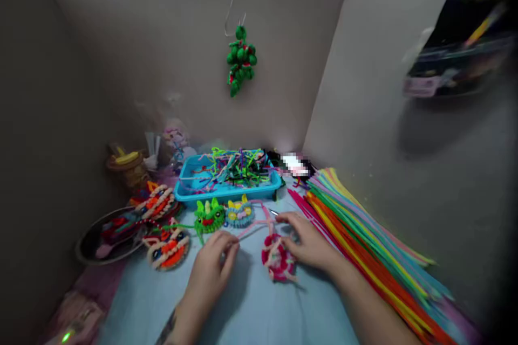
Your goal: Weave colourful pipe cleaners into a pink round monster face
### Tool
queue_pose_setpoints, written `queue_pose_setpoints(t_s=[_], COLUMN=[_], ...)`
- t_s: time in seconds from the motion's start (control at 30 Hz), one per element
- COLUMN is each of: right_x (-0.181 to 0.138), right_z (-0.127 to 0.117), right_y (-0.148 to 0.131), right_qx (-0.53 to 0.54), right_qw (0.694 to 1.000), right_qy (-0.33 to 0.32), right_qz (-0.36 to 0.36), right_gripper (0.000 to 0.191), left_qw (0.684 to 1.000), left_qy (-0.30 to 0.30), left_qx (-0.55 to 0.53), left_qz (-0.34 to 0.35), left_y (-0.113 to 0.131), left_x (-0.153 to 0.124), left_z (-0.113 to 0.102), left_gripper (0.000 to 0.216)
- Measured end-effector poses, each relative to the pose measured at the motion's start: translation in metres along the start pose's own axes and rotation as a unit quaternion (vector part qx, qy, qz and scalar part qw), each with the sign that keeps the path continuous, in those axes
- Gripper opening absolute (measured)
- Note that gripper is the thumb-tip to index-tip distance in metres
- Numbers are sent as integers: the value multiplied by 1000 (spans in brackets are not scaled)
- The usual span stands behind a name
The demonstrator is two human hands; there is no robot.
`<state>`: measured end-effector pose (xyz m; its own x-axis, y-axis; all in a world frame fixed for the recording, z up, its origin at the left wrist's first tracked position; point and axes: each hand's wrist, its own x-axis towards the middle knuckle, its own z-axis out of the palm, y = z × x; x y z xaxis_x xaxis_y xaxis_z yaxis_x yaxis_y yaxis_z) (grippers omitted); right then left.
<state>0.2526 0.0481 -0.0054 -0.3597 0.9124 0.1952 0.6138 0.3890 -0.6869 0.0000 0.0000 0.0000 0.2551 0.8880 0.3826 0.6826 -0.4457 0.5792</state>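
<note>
Low in the middle of the head view, my left hand (214, 261) is closed, thumb and index finger together at the end of a pale pink pipe cleaner (251, 228). A round pink-and-red pipe-cleaner piece (277, 260) lies to its right, with pale strands across it. At the piece's upper right edge rests the thumb of my right hand (303, 237); its index finger is stretched out and apart from the thumb. Just beyond that fingertip shows a small silver tool tip (274, 212). A green pipe-cleaner face (209, 216) and a blue one with yellow ears (239, 213) lie behind my hands.
A blue tray (226, 194) of tangled offcuts stands behind. Bundles of coloured pipe cleaners (376, 248) run along the right. Orange-and-cream woven pieces (168, 250) and a dark round bowl (87, 250) sit left. A green ornament (242, 56) hangs on the back panel; a pouch (453, 64) hangs right.
</note>
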Motion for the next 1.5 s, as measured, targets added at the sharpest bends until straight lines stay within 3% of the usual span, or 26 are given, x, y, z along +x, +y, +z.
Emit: queue_pose_setpoints(t_s=[0.1,0.23,0.4,0.47,0.57,0.67,0.73,0.8,0.9,1.03,1.17,1.33,1.4,1.5], right_x=[1,2,4,8,19,28,30,29,24,18,10,1,-1,-2], right_z=[11,17,13,11,14,26,38,49,58,58,55,53,53,57], right_y=[4,6,-18,-36,-59,-68,-65,-59,-51,-47,-50,-61,-65,-69], right_qx=[-4,48,144,183,252,389,462,498,504,418,270,170,119,76], right_qw=[1000,996,985,976,959,909,871,850,849,893,940,960,965,973], right_qy=[-18,-32,70,102,113,114,112,93,66,132,209,203,192,173], right_qz=[25,62,61,55,64,96,127,147,145,102,22,-97,-136,-135], right_gripper=[48,46,21,20,19,27,30,29,30,30,14,5,7,12], left_qw=[999,999,989,962,886,806,788,792,804,829,892,976,989,993], left_qy=[-36,-38,8,8,-19,-58,-74,-69,-53,-15,24,62,70,72], left_qx=[2,-14,-133,-245,-447,-579,-600,-592,-571,-533,-424,-188,-116,-81], left_qz=[19,9,-64,-117,-123,-106,-115,-133,-160,-169,-154,-87,-64,-47], left_y=[1,6,13,14,14,14,12,10,6,3,0,-4,-3,-2], left_x=[-4,-6,-5,-5,-4,-3,-3,-2,-2,-1,-2,-5,-7,-11], left_z=[4,8,14,17,17,13,9,6,4,5,9,13,14,16], left_gripper=[17,18,24,34,65,98,109,108,93,82,77,70,68,70])
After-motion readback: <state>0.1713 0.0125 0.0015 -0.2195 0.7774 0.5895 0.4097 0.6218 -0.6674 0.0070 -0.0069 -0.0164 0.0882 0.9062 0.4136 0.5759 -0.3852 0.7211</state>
